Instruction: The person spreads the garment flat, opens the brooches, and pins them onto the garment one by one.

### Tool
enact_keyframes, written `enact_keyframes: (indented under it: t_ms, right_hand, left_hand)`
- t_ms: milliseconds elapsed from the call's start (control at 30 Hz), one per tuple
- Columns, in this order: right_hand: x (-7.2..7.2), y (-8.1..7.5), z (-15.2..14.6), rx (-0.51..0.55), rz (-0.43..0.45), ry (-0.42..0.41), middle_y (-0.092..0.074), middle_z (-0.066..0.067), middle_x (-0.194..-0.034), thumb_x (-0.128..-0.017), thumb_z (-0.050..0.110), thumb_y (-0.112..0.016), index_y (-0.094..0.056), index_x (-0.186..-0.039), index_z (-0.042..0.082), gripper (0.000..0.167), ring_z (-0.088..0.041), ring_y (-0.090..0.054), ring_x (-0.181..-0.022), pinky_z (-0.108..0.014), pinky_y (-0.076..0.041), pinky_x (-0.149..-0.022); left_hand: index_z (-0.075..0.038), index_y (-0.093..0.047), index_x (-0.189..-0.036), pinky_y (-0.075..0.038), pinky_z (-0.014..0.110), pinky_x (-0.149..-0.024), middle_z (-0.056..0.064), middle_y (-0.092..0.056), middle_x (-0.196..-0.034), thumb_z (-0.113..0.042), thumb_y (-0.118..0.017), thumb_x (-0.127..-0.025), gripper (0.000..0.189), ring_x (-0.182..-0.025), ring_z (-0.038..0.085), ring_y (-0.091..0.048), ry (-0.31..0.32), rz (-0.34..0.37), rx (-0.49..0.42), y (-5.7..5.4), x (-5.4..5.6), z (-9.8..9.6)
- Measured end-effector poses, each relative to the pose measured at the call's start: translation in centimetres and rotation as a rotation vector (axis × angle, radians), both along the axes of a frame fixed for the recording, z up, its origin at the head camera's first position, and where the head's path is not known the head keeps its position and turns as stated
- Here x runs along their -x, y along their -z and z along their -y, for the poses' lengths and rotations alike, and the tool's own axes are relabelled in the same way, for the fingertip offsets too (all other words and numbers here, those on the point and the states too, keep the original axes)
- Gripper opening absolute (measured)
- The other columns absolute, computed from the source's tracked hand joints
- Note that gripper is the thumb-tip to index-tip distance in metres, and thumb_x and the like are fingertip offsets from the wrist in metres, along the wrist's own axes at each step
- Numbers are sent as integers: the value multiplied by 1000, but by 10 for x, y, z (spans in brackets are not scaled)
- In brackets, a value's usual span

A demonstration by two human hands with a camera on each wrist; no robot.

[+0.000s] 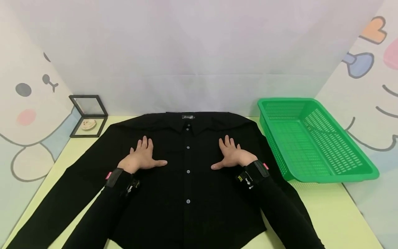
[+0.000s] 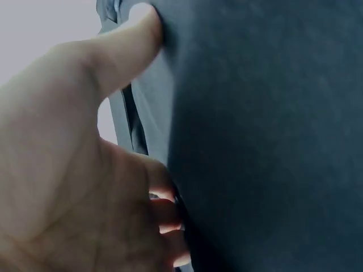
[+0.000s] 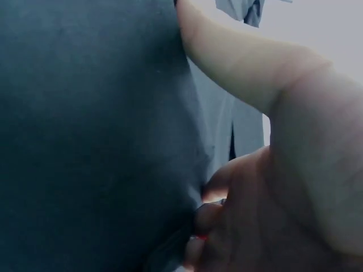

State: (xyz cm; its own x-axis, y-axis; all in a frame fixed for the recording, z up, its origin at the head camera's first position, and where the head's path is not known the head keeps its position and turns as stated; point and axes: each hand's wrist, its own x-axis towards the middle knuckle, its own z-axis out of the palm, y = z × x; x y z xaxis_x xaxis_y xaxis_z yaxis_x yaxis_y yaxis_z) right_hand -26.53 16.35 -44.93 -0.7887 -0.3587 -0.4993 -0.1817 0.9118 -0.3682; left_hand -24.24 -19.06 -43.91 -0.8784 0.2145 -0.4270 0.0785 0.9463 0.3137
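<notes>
A black button-up shirt (image 1: 202, 186) lies spread front side up, its collar at the far end and pale buttons down the middle. On the chest, left of the button row, my left hand (image 1: 141, 157) rests with fingers straight and thumb out to the side. My right hand (image 1: 230, 155) lies likewise on the other side of the buttons. In the left wrist view, the thumb and fingertips of the left hand (image 2: 91, 153) meet the dark cloth. The right wrist view has the right hand (image 3: 266, 141) touching the cloth with thumb and fingertips too.
A green plastic basket (image 1: 281, 157) stands at the right of the pale yellow table (image 1: 326, 207). At the back left is a black-framed open case (image 1: 84, 117) with a small pale round object (image 1: 88, 124) in it. Walls enclose the back and sides.
</notes>
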Motion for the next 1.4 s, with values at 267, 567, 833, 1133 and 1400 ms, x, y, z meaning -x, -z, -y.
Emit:
enact_keyframes:
  t_ms: [267, 567, 833, 1133, 1400]
  right_hand:
    - [-4, -7, 3, -2, 11, 35, 12, -27, -170, -94, 48, -74, -3, -165, 3, 110, -47, 9, -157, -63, -5, -128]
    - [-11, -2, 11, -6, -20, -11, 9, -23, -172, -95, 50, -71, -8, -166, 6, 105, -50, 7, -157, -67, -7, -125]
    - [-35, -8, 5, 24, -57, -13, -2, -27, -171, -98, 40, -71, -15, -166, 6, 94, -54, 1, -156, -67, -12, -125]
    - [-112, -31, -14, 174, -199, -123, -64, -1, -88, -91, 14, -80, -69, -103, 10, 17, -11, -60, -71, -29, -51, -64]
    - [-132, -10, -25, 195, -152, -217, -54, 7, -79, -94, 9, -75, -62, -85, 18, 18, -5, -48, -65, -24, -44, -59]
  left_hand:
    - [8, -5, -162, -10, 74, -121, 36, 8, -166, -55, -64, -98, 107, -155, 55, 2, 18, 15, 47, -10, -5, -9]
    - [-7, -4, -166, -11, 80, -116, 28, 11, -170, -58, -79, -85, 122, -156, 53, 4, 37, 113, 59, -11, -22, -31]
    - [-5, -17, -165, -15, 78, -117, 29, 6, -170, -54, -83, -83, 116, -155, 54, 0, 85, 31, 72, -18, -51, -34]
    - [-14, -65, -110, -51, 44, -68, 10, -58, -109, -26, -93, -77, 45, -89, 26, -59, 107, -81, 38, -23, -120, -18]
    - [-20, -57, -76, -38, 30, -59, -3, -47, -80, -19, -87, -83, 31, -64, 13, -44, 43, -65, -43, -8, -145, 4]
